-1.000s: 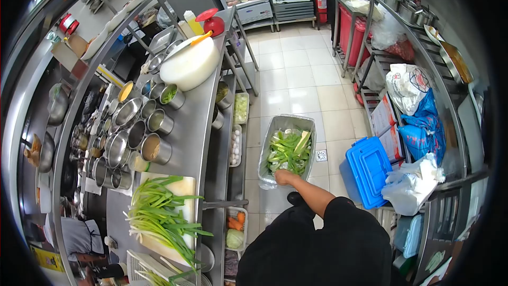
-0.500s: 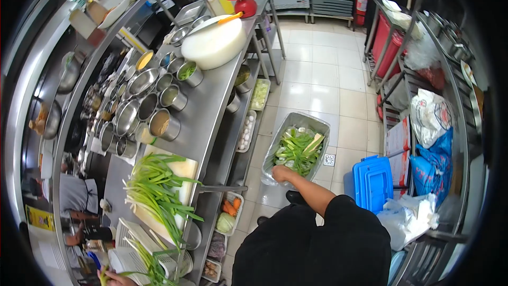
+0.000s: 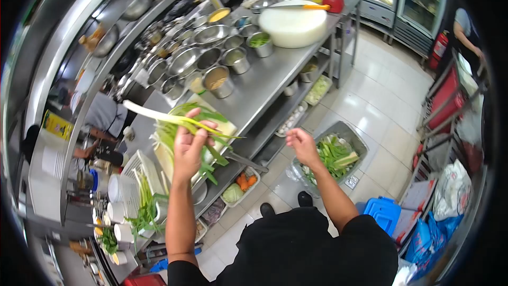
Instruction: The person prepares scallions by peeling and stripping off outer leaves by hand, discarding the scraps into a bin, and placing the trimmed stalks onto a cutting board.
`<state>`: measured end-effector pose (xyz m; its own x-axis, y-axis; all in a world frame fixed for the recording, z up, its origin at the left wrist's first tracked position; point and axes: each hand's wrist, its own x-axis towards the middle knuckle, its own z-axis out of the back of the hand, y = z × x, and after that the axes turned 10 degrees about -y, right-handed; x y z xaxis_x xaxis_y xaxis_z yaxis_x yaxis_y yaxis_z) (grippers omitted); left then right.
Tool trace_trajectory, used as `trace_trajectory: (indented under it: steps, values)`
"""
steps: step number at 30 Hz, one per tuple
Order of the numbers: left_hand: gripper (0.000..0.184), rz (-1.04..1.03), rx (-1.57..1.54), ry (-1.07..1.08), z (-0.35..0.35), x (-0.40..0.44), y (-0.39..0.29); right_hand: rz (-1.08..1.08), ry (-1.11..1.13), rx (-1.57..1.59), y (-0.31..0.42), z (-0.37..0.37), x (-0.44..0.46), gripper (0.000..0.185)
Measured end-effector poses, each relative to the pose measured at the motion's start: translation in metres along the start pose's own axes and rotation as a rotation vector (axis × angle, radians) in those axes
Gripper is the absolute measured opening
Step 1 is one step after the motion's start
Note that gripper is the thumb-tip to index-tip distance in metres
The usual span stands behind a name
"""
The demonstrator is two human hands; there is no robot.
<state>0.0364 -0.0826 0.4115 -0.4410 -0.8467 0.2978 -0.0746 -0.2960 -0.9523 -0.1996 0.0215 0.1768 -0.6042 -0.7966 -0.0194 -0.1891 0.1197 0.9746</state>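
One long green onion stalk point(image 3: 151, 112) is pinched between the thumb and fingers of the left hand point(image 3: 191, 145), above the cutting board point(image 3: 229, 127) where more green onions point(image 3: 216, 154) lie heaped. Right of the board, the right hand point(image 3: 302, 145) hangs near a grey bin point(image 3: 361, 140) of loose greens point(image 3: 334, 161); its fingers curl close, and I cannot tell whether they pinch anything. The board rests on a steel desk point(image 3: 256, 82), with metal pots point(image 3: 218, 86) just behind it. Left of the board, a yellow label point(image 3: 55, 125) bears marks too small to read. Far right of the board, printing on a white bag point(image 3: 452, 188) and blue bags point(image 3: 428, 238) is likewise illegible.
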Motion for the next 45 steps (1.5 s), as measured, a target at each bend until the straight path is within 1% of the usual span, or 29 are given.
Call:
trace_trajectory:
  steps: [2, 4, 7, 9, 10, 11, 12, 14, 15, 16, 17, 19, 20, 21, 23, 25, 28, 29, 32, 33, 36, 37, 38, 39, 40, 41, 43, 44, 45]
  values:
    - [0.045, 0.132, -0.092, 0.087, -0.037, 0.006, 0.027, -0.004, 0.011, 0.103, 0.028, 0.0, -0.003, 0.02]
    - [0.047, 0.198, -0.128, 0.176, -0.065, 0.009, 0.054, 0.033, 0.027, 0.172, 0.05, 0.002, -0.005, 0.017]
    - [0.048, 0.302, -0.161, 0.259, -0.099, 0.009, 0.084, 0.2, -0.014, 0.179, 0.073, 0.003, -0.009, 0.019]
    - [0.043, 0.336, -0.146, 0.26, -0.123, 0.005, 0.096, 0.286, -0.046, 0.022, 0.075, 0.009, -0.007, 0.019]
    - [0.043, 0.342, -0.15, 0.279, -0.13, 0.004, 0.106, 0.344, -0.018, -0.114, 0.095, 0.016, -0.013, 0.018]
    - [0.042, 0.301, -0.072, 0.271, -0.137, 0.003, 0.116, 0.252, 0.034, -0.05, 0.104, 0.018, -0.019, 0.019]
    - [0.04, 0.259, 0.005, 0.258, -0.141, 0.002, 0.125, 0.232, 0.058, -0.055, 0.103, 0.02, -0.02, 0.019]
    - [0.04, 0.247, 0.033, 0.272, -0.15, 0.001, 0.127, 0.214, 0.082, -0.061, 0.094, 0.026, -0.021, 0.019]
    - [0.039, 0.23, 0.065, 0.275, -0.152, 0.002, 0.127, 0.167, 0.078, -0.008, 0.083, 0.027, -0.02, 0.018]
    - [0.033, 0.265, -0.041, 0.277, -0.156, 0.0, 0.122, 0.121, 0.078, 0.046, 0.073, 0.027, -0.016, 0.018]
    - [0.033, 0.261, -0.04, 0.269, -0.156, 0.002, 0.123, 0.124, 0.087, 0.046, 0.065, 0.028, -0.011, 0.018]
    - [0.026, 0.463, -0.376, 0.18, -0.153, 0.003, 0.127, 0.089, 0.08, 0.082, 0.055, 0.027, -0.008, 0.017]
    - [0.02, 0.46, -0.403, 0.136, -0.153, 0.004, 0.125, 0.082, 0.108, 0.129, 0.053, 0.025, -0.005, 0.016]
    - [0.018, 0.435, -0.432, 0.088, -0.151, 0.008, 0.134, 0.095, 0.114, 0.111, 0.05, 0.025, -0.006, 0.017]
    - [0.018, 0.42, -0.424, -0.049, -0.153, 0.013, 0.13, 0.007, 0.203, 0.05, 0.064, 0.026, -0.007, 0.018]
    - [0.019, 0.396, -0.413, -0.105, -0.152, 0.021, 0.129, 0.01, 0.203, 0.024, 0.059, 0.023, -0.005, 0.018]
    - [0.016, 0.337, -0.372, -0.265, -0.148, 0.027, 0.128, 0.013, 0.195, -0.018, 0.06, 0.017, -0.002, 0.019]
    - [0.016, 0.346, -0.372, -0.266, -0.147, 0.027, 0.129, 0.011, 0.187, -0.035, 0.062, 0.015, -0.002, 0.02]
    - [0.015, 0.245, -0.399, -0.375, -0.15, 0.03, 0.13, 0.043, 0.143, -0.015, 0.06, 0.001, 0.002, 0.02]
    - [0.015, 0.248, -0.4, -0.376, -0.151, 0.031, 0.128, 0.049, 0.124, -0.013, 0.059, -0.005, 0.004, 0.02]
    - [0.01, 0.272, -0.482, -0.547, -0.154, 0.035, 0.121, 0.067, 0.003, 0.018, 0.045, -0.022, 0.006, 0.018]
    - [0.01, 0.272, -0.484, -0.549, -0.152, 0.037, 0.124, 0.074, -0.057, 0.038, 0.04, -0.024, 0.007, 0.017]
    - [0.01, 0.223, -0.476, -0.551, -0.146, 0.04, 0.126, 0.074, -0.056, 0.036, 0.034, -0.023, 0.009, 0.017]
    - [0.011, 0.173, -0.468, -0.554, -0.14, 0.043, 0.128, -0.049, -0.071, 0.116, 0.028, -0.022, 0.011, 0.016]
    - [0.011, 0.173, -0.469, -0.555, -0.135, 0.047, 0.125, -0.171, -0.085, 0.195, 0.029, -0.02, 0.012, 0.016]
    - [0.01, 0.183, -0.498, -0.569, -0.128, 0.052, 0.121, -0.17, -0.082, 0.192, 0.03, -0.016, 0.012, 0.016]
    - [0.01, 0.195, -0.528, -0.593, -0.114, 0.058, 0.114, -0.257, 0.156, 0.372, 0.032, -0.002, 0.011, 0.02]
    - [0.01, 0.221, -0.555, -0.598, -0.107, 0.061, 0.109, -0.292, 0.35, 0.368, 0.024, 0.005, 0.016, 0.022]
    - [0.01, 0.247, -0.584, -0.603, -0.1, 0.064, 0.106, -0.294, 0.353, 0.365, 0.021, 0.008, 0.015, 0.022]
